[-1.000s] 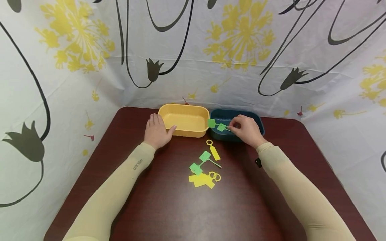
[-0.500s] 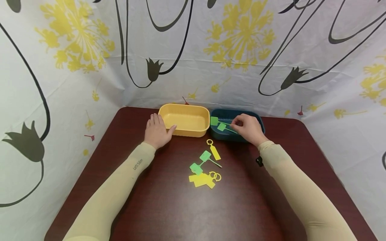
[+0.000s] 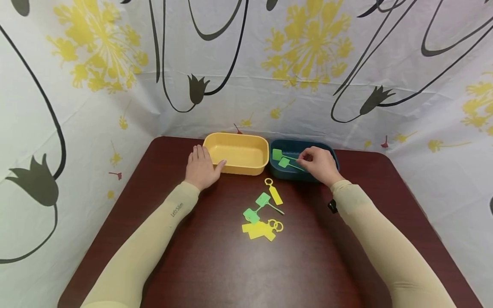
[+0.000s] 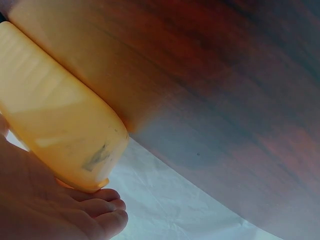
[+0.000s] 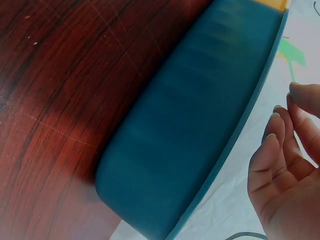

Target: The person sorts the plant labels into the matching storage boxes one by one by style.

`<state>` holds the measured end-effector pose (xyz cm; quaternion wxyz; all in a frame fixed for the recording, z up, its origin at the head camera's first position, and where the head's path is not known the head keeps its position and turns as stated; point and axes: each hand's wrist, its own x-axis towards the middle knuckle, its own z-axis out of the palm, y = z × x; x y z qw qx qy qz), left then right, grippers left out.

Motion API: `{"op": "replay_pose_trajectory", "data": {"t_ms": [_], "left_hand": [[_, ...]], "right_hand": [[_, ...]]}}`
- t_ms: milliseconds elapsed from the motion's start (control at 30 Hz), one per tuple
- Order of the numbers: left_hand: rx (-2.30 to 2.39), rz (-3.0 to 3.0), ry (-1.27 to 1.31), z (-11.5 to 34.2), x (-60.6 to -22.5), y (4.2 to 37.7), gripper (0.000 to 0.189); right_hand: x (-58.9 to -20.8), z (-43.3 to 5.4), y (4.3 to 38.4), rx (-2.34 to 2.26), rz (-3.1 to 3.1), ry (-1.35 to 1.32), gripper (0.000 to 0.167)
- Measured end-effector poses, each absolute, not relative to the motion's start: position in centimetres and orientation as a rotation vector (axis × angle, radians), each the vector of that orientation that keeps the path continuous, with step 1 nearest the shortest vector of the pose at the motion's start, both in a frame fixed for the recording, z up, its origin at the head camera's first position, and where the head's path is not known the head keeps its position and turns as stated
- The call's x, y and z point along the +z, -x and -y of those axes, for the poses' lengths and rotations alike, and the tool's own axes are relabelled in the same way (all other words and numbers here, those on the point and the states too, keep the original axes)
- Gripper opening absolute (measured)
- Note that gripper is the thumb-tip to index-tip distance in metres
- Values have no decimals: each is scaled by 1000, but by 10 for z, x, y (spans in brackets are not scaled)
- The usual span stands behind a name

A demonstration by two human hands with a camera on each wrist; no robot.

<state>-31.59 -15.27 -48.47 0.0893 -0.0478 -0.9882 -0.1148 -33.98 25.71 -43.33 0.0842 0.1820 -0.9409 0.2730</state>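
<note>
My right hand [image 3: 319, 164] pinches the thin tail of a green flag-shaped tag [image 3: 277, 154] between thumb and forefinger, over the dark blue bin [image 5: 165, 125]. A second green tag [image 3: 284, 162] is in that bin, just in front of the pinched one. With fingers straight, my left hand [image 3: 200, 169] rests against the left front corner of the yellow bin [image 3: 246, 170]. Its fingers reach along the bin's end in the left wrist view. The right wrist view shows the pinched tag's green head [image 5: 292, 52] beyond the bin's rim.
On the table [image 3: 231, 265] before the bins lie a yellow ring-ended tag [image 3: 275, 195], two green tags [image 3: 263, 199] and a pile of yellow tags [image 3: 257, 230]. The bins stand side by side, close to the patterned cloth [image 3: 231, 102] behind.
My right hand has shifted slightly right, drawing the pinched green tag from the blue bin's left edge further over it. The left hand stays at the yellow bin.
</note>
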Motion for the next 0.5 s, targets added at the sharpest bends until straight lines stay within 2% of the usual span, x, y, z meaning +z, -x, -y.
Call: {"op": "replay_pose_trajectory", "data": {"t_ms": [500], "left_hand": [[-332, 2926, 147, 152, -482, 314, 101]], "right_hand": [[-444, -259, 350, 761, 2919, -517, 13]]}}
